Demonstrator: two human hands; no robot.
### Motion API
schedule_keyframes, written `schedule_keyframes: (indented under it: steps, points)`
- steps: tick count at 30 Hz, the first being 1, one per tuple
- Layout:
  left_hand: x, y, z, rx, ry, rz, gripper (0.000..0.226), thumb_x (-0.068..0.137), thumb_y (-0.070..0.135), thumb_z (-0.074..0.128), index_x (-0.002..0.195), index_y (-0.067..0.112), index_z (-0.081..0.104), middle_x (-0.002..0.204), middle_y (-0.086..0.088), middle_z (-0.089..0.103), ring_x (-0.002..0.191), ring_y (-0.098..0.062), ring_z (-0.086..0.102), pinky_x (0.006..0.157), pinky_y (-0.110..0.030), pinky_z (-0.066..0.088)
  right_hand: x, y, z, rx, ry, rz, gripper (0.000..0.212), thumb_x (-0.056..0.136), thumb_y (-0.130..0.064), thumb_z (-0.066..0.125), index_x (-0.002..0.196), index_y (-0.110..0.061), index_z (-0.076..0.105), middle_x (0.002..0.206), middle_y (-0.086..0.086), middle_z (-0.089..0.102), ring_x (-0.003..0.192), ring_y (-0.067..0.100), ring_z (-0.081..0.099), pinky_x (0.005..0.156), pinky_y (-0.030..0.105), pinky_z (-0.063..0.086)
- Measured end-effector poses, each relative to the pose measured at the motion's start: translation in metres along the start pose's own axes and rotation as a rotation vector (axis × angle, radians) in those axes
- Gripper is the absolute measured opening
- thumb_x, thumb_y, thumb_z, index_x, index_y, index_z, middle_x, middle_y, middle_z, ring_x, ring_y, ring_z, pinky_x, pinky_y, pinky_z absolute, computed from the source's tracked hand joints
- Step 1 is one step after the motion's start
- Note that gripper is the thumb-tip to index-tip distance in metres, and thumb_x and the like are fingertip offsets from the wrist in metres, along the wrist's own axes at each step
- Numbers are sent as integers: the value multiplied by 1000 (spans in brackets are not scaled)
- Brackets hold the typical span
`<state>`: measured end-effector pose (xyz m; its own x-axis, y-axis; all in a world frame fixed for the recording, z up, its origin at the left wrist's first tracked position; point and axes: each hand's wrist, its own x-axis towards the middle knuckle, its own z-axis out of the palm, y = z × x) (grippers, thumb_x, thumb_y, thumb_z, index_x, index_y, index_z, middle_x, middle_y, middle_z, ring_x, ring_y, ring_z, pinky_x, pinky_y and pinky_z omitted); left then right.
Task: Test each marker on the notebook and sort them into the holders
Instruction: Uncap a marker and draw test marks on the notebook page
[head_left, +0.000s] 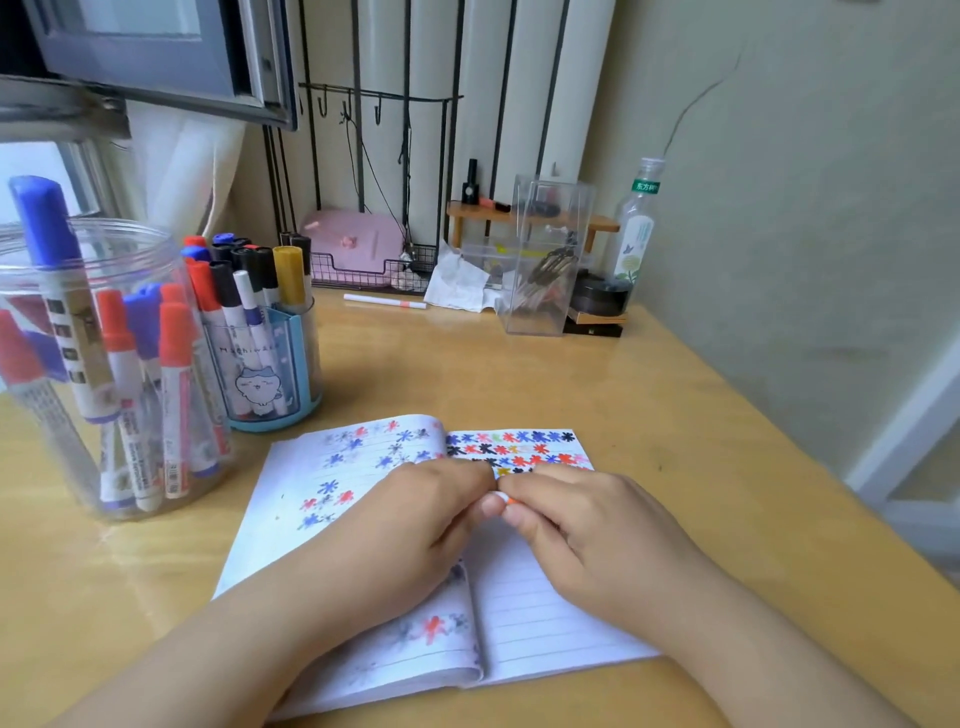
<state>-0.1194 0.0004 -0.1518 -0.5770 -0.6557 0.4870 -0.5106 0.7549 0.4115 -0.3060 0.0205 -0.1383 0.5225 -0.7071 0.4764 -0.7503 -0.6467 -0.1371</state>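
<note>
Both hands are meeting over the open notebook (545, 597), which is lying flat on the desk (675, 415) right under them. The left hand (410, 525) and the right hand (587, 525) are curling their fingers (524, 496) together around a small white marker (506, 500) with an orange tip, pinching it between the fingertips of both hands; most of the marker is hiding inside the grip.

Just beyond the fingers, the notebook's upper lines are carrying rows of small star-like test marks in blue, red, black and orange.

Further out and to the left of the fingers, a clear round jar (104, 364) is holding red and blue markers, and just beside it a blue-based pen holder (270, 364) is standing packed with more markers.

Well beyond the fingers, 1 white marker with an orange band (384, 301) is lying loose on the desk. To its right, a tall clear box (545, 260) is standing, with a clear bottle (636, 228) near the wall behind it.
</note>
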Motion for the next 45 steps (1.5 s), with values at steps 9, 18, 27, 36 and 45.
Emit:
schedule_keyframes:
  steps: [9, 18, 27, 36, 45]
  points:
    - [0, 7, -3, -30, 13, 56, 27, 94, 42, 31, 72, 29, 40, 64, 19, 40, 64, 5, 42, 62, -5, 31, 1, 5, -9, 264, -72, 23, 36, 92, -40, 42, 83, -14, 65, 59, -9, 41, 61, 6, 41, 54, 29, 34]
    - [-2, 5, -31, 22, 191, -42, 28, 93, 46, 27, 68, 33, 29, 65, 15, 43, 61, 5, 41, 59, -8, 32, -3, 24, -38, 574, 12, 444, 24, 88, -41, 49, 87, -30, 70, 52, -24, 52, 52, -6, 47, 56, 9, 34]
    - [-4, 11, -22, 158, 61, 7, 40, 90, 44, 34, 69, 15, 51, 63, 5, 49, 68, -5, 39, 63, -21, 33, 1, 30, -33, 998, 243, 757, 20, 95, 1, 48, 105, -12, 59, 83, 13, 72, 55, 9, 58, 56, 16, 49]
    - [-9, 2, -19, 210, 49, -120, 45, 83, 56, 28, 69, 21, 54, 59, 9, 48, 71, -6, 46, 57, -15, 35, 0, 45, -18, 960, 252, 894, 9, 93, -6, 52, 86, -11, 56, 53, 1, 58, 44, 7, 42, 46, 16, 37]
    - [-11, 3, -8, 161, -20, -74, 44, 87, 54, 28, 75, 22, 55, 61, 10, 49, 67, -4, 46, 62, -24, 39, -4, 59, -2, 538, 285, 871, 27, 88, -17, 60, 66, -12, 46, 49, -3, 51, 39, 6, 34, 40, 19, 29]
